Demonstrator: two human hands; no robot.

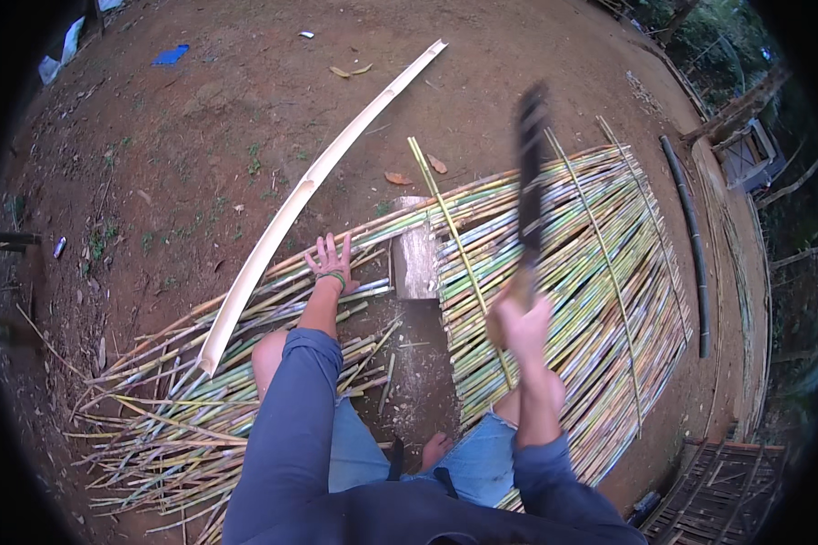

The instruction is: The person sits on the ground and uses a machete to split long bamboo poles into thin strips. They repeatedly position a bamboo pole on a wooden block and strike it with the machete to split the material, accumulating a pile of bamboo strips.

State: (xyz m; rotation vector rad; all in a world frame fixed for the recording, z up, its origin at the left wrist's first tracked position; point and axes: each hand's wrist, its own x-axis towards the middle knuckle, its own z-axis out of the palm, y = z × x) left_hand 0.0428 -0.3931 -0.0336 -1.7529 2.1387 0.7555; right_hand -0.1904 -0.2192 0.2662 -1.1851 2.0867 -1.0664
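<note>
My right hand (523,329) is wrapped round the handle of a machete (530,173), whose dark blade points up and away, smeared by motion. With fingers spread, my left hand (332,259) rests on long thin canes (273,275) left of a wooden block (416,259). A green band circles that wrist. Some canes run across the block and on to the right. There, a wide mat of canes (563,263) lies side by side, with thin crosswise sticks (463,245) over it. The cut ends of the mat line up beside the block.
A split bamboo half (309,186) stretches over the ground beyond my left hand. Loose cut canes (182,445) pile up at the lower left. My bare foot (436,448) is near the block. A dark pole (686,245) lies beyond the mat, and a slatted bamboo platform (723,490) stands lower right.
</note>
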